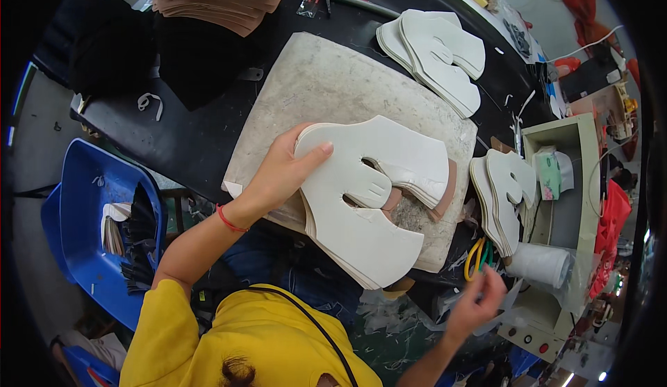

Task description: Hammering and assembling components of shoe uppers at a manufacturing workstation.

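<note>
White cut pieces (361, 199), grey slab (326, 81), black table (174, 137), blue bin (83, 199), yellow shirt (236, 345).

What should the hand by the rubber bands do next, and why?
Probably pinch one rubber band and bring it over. The right hand is at the bands with nothing gripped yet, while the left hand holds a loose stack of white cut pieces on the slab, unbound.

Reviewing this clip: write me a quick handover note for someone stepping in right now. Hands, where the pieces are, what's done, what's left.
Left hand grips a stack of white cut shoe-upper pieces over the grey stone slab. Right hand pinches near the yellow and green rubber bands, holding nothing clearly visible. Done: two other white stacks lie on the black table, one top right, one beside the slab. Left: the held stack shows no band.
</note>
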`<state>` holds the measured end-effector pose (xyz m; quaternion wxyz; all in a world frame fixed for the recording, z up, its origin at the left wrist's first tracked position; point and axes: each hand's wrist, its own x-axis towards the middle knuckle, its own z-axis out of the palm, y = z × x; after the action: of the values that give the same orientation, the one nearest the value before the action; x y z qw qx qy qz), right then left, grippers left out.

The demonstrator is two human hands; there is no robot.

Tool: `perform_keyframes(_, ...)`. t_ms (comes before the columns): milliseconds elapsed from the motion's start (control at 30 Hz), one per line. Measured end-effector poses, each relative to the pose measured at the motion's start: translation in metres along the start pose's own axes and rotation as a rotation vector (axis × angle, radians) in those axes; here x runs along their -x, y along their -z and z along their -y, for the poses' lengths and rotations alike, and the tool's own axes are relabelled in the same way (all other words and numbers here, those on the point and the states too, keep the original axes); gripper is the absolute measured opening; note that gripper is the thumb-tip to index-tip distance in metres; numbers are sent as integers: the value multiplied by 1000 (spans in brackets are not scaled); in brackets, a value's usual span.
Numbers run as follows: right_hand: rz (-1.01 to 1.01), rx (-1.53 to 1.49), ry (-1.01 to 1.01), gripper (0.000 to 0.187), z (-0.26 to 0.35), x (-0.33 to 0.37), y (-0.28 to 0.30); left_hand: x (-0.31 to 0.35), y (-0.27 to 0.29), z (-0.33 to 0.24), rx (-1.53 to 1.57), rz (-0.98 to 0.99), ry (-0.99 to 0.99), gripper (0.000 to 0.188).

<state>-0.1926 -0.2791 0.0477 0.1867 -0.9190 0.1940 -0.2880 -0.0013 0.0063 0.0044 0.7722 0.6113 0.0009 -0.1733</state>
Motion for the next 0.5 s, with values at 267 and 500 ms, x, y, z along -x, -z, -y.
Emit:
perform_keyframes(267,651,53,1052,20,104,-43,-98,-2,2,10,-132,9,-46,35)
perform_keyframes(500,745,278,1171,6,115,-46,-108,-5,13,13,-148,58,-93,35)
